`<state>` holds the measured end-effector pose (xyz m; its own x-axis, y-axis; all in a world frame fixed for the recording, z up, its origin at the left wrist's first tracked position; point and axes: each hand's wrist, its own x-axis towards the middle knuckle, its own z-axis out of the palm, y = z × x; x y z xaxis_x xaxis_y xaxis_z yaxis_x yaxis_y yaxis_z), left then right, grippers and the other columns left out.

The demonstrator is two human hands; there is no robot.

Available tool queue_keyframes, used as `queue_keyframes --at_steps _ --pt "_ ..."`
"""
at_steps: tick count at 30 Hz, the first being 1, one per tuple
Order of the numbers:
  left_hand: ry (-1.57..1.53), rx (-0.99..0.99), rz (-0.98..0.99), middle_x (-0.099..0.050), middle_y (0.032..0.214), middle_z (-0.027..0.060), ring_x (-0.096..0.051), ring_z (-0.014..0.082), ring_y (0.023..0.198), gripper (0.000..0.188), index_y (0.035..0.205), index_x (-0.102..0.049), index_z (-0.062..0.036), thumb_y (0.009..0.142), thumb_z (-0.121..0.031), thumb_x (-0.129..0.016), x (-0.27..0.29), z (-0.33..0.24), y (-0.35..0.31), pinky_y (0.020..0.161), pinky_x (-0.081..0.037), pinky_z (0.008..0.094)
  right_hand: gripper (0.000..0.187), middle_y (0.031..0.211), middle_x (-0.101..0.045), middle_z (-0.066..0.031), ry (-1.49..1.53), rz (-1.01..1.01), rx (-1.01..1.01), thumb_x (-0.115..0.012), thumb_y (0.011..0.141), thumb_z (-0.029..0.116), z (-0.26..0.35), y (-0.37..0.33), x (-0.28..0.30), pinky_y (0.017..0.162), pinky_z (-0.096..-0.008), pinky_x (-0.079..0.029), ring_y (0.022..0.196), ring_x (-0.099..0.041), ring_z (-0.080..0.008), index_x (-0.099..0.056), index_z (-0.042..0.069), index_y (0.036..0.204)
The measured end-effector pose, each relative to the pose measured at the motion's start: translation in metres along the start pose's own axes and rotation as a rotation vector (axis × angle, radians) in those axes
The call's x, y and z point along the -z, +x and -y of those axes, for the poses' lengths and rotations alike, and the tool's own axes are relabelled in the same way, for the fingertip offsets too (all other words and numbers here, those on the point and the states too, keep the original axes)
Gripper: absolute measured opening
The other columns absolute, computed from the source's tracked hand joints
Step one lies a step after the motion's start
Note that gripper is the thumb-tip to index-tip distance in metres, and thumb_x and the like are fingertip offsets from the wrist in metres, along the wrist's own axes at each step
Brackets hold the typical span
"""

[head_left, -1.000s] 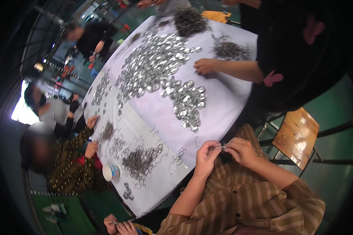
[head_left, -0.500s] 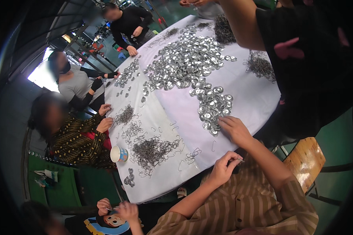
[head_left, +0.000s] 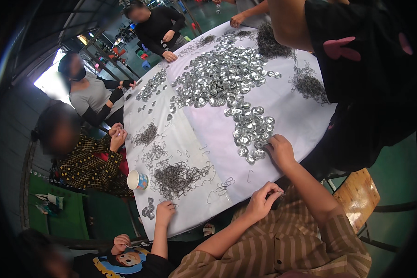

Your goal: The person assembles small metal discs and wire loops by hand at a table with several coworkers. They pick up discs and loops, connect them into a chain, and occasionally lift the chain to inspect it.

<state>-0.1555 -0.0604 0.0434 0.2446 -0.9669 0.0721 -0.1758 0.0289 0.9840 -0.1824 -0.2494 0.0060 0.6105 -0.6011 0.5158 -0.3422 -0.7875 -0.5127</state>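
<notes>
My left hand [head_left: 261, 204] is held just off the table's near edge, thumb and fingers pinched on a small metal piece [head_left: 280, 192], possibly a wire hook. My right hand [head_left: 281, 150] rests at the near right edge of a heap of shiny round metal discs [head_left: 254, 127]. Its fingers are curled down and closed against the discs; whatever lies between the fingertips is hidden. Close to my left hand, a few loose bent wire hooks [head_left: 224, 186] lie on the white cloth. A larger pile of such hooks [head_left: 177, 180] sits further left.
The main mound of discs [head_left: 217, 76] covers the far middle of the white-clothed table [head_left: 197, 127]. A paper cup [head_left: 138, 180] stands at the left edge. Hook piles [head_left: 309, 85] lie right. Several people work around the table; a dark-clothed one stands close on my right. A wooden stool [head_left: 359, 192] is beside me.
My right hand has drawn slightly right and its fingers have curled in at the discs' edge. My left hand barely moved. The lower-left person's hand has reached onto the table by the hooks.
</notes>
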Motion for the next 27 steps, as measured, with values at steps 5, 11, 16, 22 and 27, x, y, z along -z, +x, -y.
queue_keyframes --at_steps 5,11,16,22,27 --pt "0.0 0.021 -0.008 -0.067 0.094 0.0129 -0.064 0.0147 0.086 0.008 0.092 -0.047 0.0005 0.091 -0.002 -0.054 0.0 -0.002 -0.001 0.079 -0.049 0.0277 0.018 0.083 -0.058 -0.0112 -0.027 0.074 0.145 -0.071 0.071 0.014 -0.014 -0.018 0.006 0.071 -0.0396 -0.048 0.078 -0.058 -0.0299 -0.061 0.001 0.079" --pt "0.002 0.041 -0.018 -0.067 0.093 0.0125 -0.063 0.0133 0.083 0.007 0.091 -0.048 0.0006 0.091 -0.002 -0.055 0.001 0.004 -0.002 0.078 -0.049 0.0271 0.025 0.087 -0.057 -0.0142 0.117 0.149 -0.015 -0.072 0.073 0.011 -0.008 -0.033 0.016 0.074 -0.0397 -0.048 0.083 -0.058 -0.0329 -0.063 0.0 0.093" --pt "0.009 0.02 -0.055 -0.068 0.092 0.0129 -0.063 0.0135 0.084 0.007 0.091 -0.049 0.0008 0.091 -0.002 -0.055 0.001 0.0 0.0 0.077 -0.049 0.0266 0.029 0.094 -0.055 -0.0163 0.104 0.295 -0.271 -0.074 0.069 0.007 -0.003 -0.022 0.024 0.074 -0.0411 -0.048 0.084 -0.058 -0.0352 -0.061 0.0 0.095" --pt "0.016 -0.023 -0.21 -0.067 0.087 0.0125 -0.064 0.016 0.073 0.011 0.091 -0.05 0.0009 0.089 -0.005 -0.059 -0.006 0.007 0.001 0.067 -0.05 0.0277 0.014 0.068 -0.064 -0.0045 0.851 0.352 -0.717 -0.072 0.079 0.005 0.006 -0.033 0.057 0.052 -0.0229 -0.047 0.062 -0.064 -0.0102 -0.062 -0.002 0.086" --pt "0.063 -0.053 -0.344 -0.065 0.08 0.0114 -0.062 0.018 0.068 0.012 0.089 -0.052 0.0006 0.087 -0.004 -0.062 -0.008 -0.001 0.008 0.064 -0.049 0.0288 0.012 0.076 -0.068 -0.0063 1.012 0.262 -0.734 -0.07 0.081 0.005 0.035 -0.059 0.082 0.059 -0.0204 -0.049 0.066 -0.064 -0.0088 -0.065 -0.005 0.087"
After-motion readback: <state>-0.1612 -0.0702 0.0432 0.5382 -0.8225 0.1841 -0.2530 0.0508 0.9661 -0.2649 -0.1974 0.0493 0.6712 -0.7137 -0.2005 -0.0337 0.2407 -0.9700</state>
